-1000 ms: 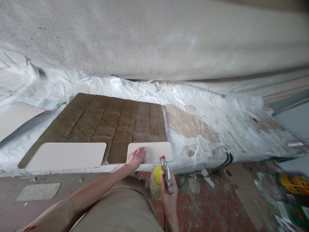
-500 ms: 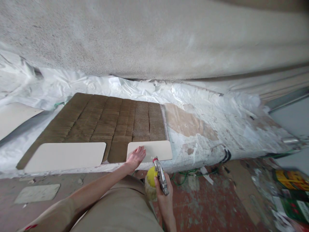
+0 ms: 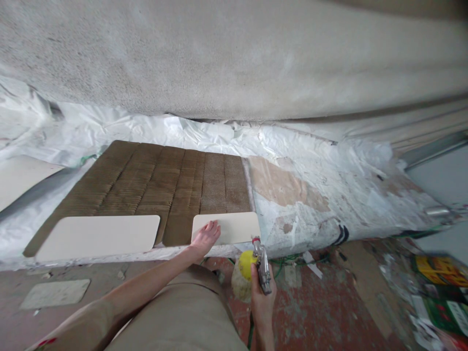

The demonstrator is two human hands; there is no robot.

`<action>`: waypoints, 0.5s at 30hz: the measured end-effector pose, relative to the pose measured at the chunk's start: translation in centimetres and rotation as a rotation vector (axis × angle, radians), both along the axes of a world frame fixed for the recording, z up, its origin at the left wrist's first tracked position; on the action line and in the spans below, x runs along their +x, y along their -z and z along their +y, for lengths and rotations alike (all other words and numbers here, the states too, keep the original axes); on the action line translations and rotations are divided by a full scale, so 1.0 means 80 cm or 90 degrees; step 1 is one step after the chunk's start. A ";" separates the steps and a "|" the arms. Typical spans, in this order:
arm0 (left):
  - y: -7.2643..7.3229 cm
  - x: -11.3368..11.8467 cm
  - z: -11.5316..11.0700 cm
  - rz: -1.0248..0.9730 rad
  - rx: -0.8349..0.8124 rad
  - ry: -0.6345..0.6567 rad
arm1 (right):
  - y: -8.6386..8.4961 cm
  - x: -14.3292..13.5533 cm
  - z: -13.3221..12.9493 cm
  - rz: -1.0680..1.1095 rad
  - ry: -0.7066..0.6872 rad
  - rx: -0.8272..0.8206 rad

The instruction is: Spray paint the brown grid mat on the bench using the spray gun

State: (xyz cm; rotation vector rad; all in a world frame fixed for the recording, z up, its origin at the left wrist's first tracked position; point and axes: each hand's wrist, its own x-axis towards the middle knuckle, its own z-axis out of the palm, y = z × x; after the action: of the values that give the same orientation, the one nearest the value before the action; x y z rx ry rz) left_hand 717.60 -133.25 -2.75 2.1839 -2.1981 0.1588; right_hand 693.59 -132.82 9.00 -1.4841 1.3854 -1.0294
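My left hand [image 3: 206, 237] rests at the left part of a small white board [image 3: 234, 228], its fingers curled; whether they pinch anything is hard to make out. My right hand [image 3: 262, 292] is wrapped round a metal spray gun [image 3: 262, 268] with a red ring near its nozzle. The nozzle is by the board's lower right corner. A yellow cup [image 3: 247, 263] shows just left of the gun. Under the small board lies a brown ribbed panel [image 3: 146, 180] made of several strips. A longer white board [image 3: 98, 236] lies on the panel's lower left.
White plastic sheeting [image 3: 292, 146] covers the work surface. A large pale cloth [image 3: 234, 58] hangs behind. At the far left is a curved white sheet [image 3: 22, 178]. Green hose, scraps and colourful packaging [image 3: 442, 270] lie on the red floor [image 3: 303, 312].
My right hand has moved right with the spray gun and the yellow cup, from below the small board's middle to its right corner. My left hand has stayed almost still.
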 end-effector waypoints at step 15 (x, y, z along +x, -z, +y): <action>-0.006 0.001 0.000 -0.046 0.013 0.004 | 0.000 0.005 0.028 0.018 -0.049 0.034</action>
State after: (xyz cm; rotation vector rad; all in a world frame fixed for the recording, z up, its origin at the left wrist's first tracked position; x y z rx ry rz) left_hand 717.70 -133.22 -2.26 2.2150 -2.2536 0.2205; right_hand 693.95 -130.57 9.04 -1.5053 1.3547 -0.9197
